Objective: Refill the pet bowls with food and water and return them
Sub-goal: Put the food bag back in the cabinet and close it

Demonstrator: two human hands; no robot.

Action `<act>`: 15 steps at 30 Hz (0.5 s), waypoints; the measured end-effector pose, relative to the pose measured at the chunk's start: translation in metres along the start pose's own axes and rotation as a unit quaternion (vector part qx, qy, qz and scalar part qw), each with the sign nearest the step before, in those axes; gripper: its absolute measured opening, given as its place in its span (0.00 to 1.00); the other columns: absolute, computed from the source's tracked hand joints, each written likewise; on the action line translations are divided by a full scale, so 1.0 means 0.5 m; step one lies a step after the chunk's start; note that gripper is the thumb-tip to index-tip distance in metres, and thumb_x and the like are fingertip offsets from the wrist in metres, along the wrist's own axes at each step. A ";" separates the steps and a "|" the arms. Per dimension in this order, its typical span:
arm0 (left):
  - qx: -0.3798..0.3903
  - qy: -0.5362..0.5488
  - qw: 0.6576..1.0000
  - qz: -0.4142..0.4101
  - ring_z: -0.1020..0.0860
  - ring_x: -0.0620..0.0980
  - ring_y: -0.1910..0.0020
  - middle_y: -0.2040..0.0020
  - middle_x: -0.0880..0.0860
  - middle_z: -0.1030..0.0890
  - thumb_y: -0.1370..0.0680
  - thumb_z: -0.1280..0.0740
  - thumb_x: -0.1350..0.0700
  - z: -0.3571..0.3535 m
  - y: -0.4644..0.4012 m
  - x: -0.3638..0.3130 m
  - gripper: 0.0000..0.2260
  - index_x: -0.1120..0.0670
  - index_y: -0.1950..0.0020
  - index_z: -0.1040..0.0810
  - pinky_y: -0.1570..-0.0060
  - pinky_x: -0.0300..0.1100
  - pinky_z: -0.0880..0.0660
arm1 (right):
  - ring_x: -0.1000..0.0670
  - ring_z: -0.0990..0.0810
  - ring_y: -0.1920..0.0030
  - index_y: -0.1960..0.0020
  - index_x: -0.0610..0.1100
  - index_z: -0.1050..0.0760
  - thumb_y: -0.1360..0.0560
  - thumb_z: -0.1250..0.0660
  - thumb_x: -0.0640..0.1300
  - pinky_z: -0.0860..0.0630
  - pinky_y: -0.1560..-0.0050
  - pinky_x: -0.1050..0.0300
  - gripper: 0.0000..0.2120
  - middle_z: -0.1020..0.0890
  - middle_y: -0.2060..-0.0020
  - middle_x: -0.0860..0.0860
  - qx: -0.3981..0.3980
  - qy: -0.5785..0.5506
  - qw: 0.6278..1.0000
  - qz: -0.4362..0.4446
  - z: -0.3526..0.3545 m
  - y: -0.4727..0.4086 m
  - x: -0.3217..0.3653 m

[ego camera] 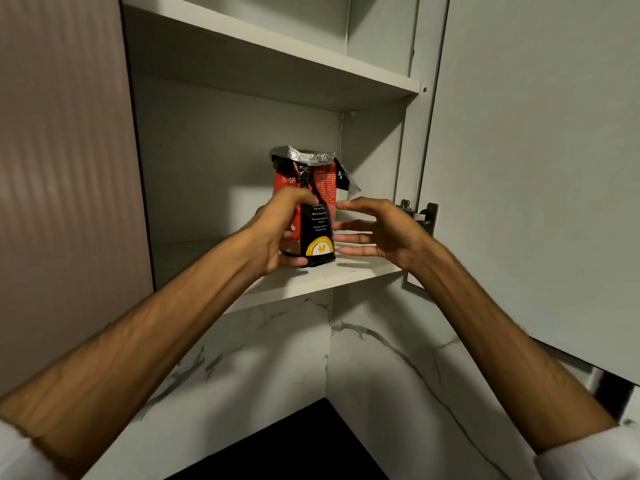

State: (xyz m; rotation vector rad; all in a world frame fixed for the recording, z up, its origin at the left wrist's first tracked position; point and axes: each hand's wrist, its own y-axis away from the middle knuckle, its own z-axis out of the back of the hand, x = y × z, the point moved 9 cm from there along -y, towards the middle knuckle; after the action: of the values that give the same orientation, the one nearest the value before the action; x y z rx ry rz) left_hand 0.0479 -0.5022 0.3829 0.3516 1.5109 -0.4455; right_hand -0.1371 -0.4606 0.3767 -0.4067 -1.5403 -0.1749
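Observation:
A red and black pet food bag [317, 209] with a torn silver top stands upright on the lower shelf [311, 278] of an open wall cabinet. My left hand [277, 230] grips the bag's left side, fingers curled round its front and base. My right hand [377, 230] hovers just right of the bag with fingers spread and straight, its fingertips close to the bag's edge; I cannot tell whether they touch it. No pet bowls are in view.
The cabinet door [536, 168] stands open to the right, its hinge [420, 216] just behind my right hand. An upper shelf [277, 50] runs above. Below are marble-patterned walls [381, 358] and a dark counter corner [294, 445]. A ribbed panel [62, 168] stands at the left.

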 end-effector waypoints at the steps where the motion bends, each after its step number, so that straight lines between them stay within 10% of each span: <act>1: 0.005 0.002 1.000 -0.003 0.22 0.50 0.57 0.56 0.53 0.23 0.23 0.33 0.49 -0.003 0.011 -0.001 0.08 0.51 0.48 0.23 0.43 0.55 0.20 | 0.39 0.13 0.41 0.31 0.43 0.23 0.23 0.26 0.49 0.17 0.39 0.40 0.23 0.14 0.41 0.39 -0.001 0.000 1.000 0.002 -0.006 0.014 0.006; 15: 0.094 0.027 0.992 -0.079 0.18 0.50 0.44 0.44 0.52 0.16 0.22 0.31 0.52 -0.073 0.143 0.001 0.09 0.49 0.42 0.19 0.47 0.50 0.16 | 0.43 0.13 0.40 0.38 0.44 0.17 0.21 0.28 0.49 0.18 0.36 0.42 0.14 0.13 0.43 0.42 -0.050 0.028 0.997 0.044 -0.021 0.226 0.043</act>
State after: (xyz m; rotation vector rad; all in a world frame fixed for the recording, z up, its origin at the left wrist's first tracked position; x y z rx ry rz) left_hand 0.0510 -0.4222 0.3775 0.3950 1.5589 -0.7105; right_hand -0.0860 -0.3573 0.3815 -0.5441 -1.4590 -0.1929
